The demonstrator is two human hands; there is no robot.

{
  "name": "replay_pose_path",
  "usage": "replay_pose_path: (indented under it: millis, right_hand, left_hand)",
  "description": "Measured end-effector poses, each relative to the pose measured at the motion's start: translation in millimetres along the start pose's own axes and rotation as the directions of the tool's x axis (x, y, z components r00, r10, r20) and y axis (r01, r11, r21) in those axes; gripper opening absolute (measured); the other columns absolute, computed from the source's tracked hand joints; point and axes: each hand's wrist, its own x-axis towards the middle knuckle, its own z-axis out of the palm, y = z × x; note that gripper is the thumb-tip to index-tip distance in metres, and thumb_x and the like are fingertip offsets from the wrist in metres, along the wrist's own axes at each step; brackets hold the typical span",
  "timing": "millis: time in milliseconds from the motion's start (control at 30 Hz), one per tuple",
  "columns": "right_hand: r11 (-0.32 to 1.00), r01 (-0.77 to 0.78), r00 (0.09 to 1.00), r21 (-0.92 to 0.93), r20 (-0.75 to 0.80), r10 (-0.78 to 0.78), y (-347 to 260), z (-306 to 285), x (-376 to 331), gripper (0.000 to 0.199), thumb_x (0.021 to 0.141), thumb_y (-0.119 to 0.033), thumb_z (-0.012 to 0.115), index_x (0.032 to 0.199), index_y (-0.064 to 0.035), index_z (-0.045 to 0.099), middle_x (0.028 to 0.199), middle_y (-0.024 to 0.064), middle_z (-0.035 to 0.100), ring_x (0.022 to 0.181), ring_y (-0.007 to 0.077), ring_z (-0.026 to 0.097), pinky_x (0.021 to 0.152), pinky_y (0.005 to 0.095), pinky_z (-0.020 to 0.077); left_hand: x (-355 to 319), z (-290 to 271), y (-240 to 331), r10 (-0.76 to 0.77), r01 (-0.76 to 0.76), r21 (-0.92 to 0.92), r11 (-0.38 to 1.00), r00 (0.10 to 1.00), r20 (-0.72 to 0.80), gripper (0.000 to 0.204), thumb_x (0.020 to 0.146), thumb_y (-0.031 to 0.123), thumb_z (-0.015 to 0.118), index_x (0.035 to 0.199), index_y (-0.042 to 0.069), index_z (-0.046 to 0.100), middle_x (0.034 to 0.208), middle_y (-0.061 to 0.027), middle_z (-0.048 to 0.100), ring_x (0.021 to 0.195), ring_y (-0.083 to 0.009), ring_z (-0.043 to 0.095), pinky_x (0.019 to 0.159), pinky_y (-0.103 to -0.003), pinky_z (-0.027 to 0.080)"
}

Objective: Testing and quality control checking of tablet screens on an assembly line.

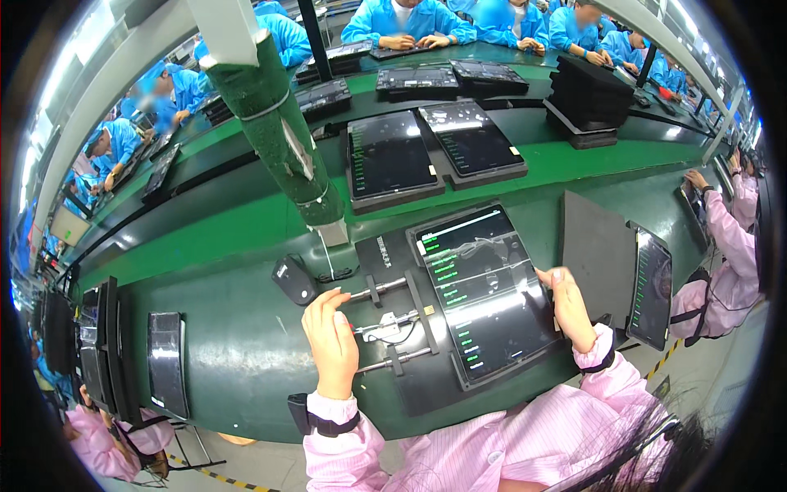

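Note:
In front of me a black tablet [485,295] lies in a dark test fixture [407,385], its lit screen showing a list of green lines and glossy reflections. My right hand [570,307] is at the tablet's right edge, fingers bent and closed on that edge. At the fixture's left side my left hand [332,344] has its fingers stretched out, close to the ends of two metal rods [385,289]. Between the rods sits a small metal connector block [389,328] with thin wires. The left palm's contact with the rods is partly hidden.
A black mouse [294,280] lies beyond my left hand. Two lit tablets [392,154] rest on dark trays behind a green post [283,135]. Another tablet [652,287] leans by a dark foam board [594,254] at right. A stack of black trays [590,94] and several co-workers stand farther off.

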Motion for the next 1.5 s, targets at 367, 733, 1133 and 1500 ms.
replay_pose_path:
  millis: [367, 733, 1133, 1500]
  right_hand:
    - [0.942, 0.297, 0.951, -0.155, -0.044, -0.307, 9.3, 5.3, 7.8, 0.035, 0.089, -0.026, 0.050, 0.098, 0.0054, 0.061, 0.068, 0.0064, 0.036, 0.064, 0.0158, 0.041, 0.058, 0.0273, 0.0351]
    - [0.920, 0.387, 0.916, -0.062, -0.090, -0.391, 23.5, 1.6, 14.8, 0.050, 0.092, -0.040, 0.038, 0.105, 0.0028, 0.060, 0.064, 0.0075, 0.035, 0.060, 0.0177, 0.039, 0.055, 0.0304, 0.0308]
    - [0.915, 0.393, 0.914, -0.092, -0.066, -0.400, 23.6, 3.0, 16.0, 0.045, 0.092, -0.036, 0.040, 0.107, 0.0006, 0.060, 0.066, 0.0071, 0.035, 0.061, 0.0173, 0.038, 0.056, 0.0291, 0.0316]
    - [0.913, 0.400, 0.913, -0.075, -0.048, -0.404, 24.0, 1.2, 15.3, 0.040, 0.090, -0.031, 0.045, 0.106, 0.0026, 0.060, 0.067, 0.0077, 0.037, 0.063, 0.0182, 0.040, 0.058, 0.0291, 0.0337]
  left_hand:
    - [6.6, 26.8, 19.3, 0.065, -0.015, -0.162, 0.987, 0.948, 0.310, 0.055, 0.090, 0.021, 0.038, 0.137, -0.002, 0.022, 0.143, -0.0211, 0.020, 0.132, -0.0320, 0.022, 0.106, -0.041, 0.018]
    - [6.0, 32.3, 24.0, 0.147, -0.213, 0.110, 0.971, 0.893, 0.425, 0.052, 0.087, 0.021, 0.044, 0.134, 0.000, 0.033, 0.141, -0.0215, 0.024, 0.132, -0.0345, 0.022, 0.106, -0.047, 0.014]
    - [17.6, 14.6, -12.9, -0.118, 0.082, -0.311, 0.947, 0.988, -0.098, 0.019, 0.087, 0.006, 0.046, 0.102, 0.001, 0.056, 0.115, -0.0132, 0.051, 0.108, -0.0273, 0.047, 0.094, -0.036, 0.034]
    - [26.6, -1.9, -76.9, -0.235, 0.235, 0.189, 0.953, 0.972, -0.022, 0.051, 0.086, 0.023, 0.054, 0.130, 0.001, 0.039, 0.136, -0.0201, 0.035, 0.129, -0.0331, 0.029, 0.105, -0.040, 0.023]
